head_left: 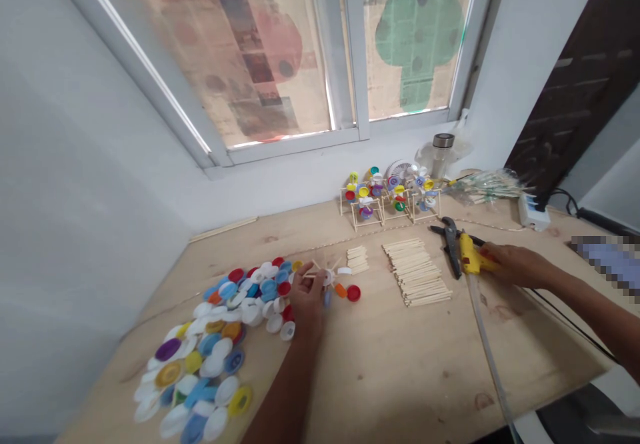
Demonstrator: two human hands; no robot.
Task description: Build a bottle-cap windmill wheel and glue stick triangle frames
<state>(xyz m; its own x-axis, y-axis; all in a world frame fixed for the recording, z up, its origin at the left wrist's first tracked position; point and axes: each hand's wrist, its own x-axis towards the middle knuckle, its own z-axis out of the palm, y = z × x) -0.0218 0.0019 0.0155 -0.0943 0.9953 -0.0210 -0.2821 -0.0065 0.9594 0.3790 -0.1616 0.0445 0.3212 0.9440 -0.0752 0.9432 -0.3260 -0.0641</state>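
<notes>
Pinches the stick-spoked cap wheel (328,277) in the left hand (307,301) just right of the bottle-cap pile (220,345), probably for steadiness, and wraps the right hand (510,265) round the hot-glue gun (468,255), seemingly for control, well right of that pile.

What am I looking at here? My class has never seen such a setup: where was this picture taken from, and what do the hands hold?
There is no machine. A head-worn camera looks forward and down at a person's two bare hands. The left hand holds a small wheel of pale sticks and coloured plastic caps. The right hand holds a yellow glue gun, beside what look like grey-and-black pliers. On the pale wooden table, multicoloured plastic caps lie heaped at left; a larger and a smaller group of pale sticks lie between the hands. Farther back stand small capped wheels on stick frames.
</notes>
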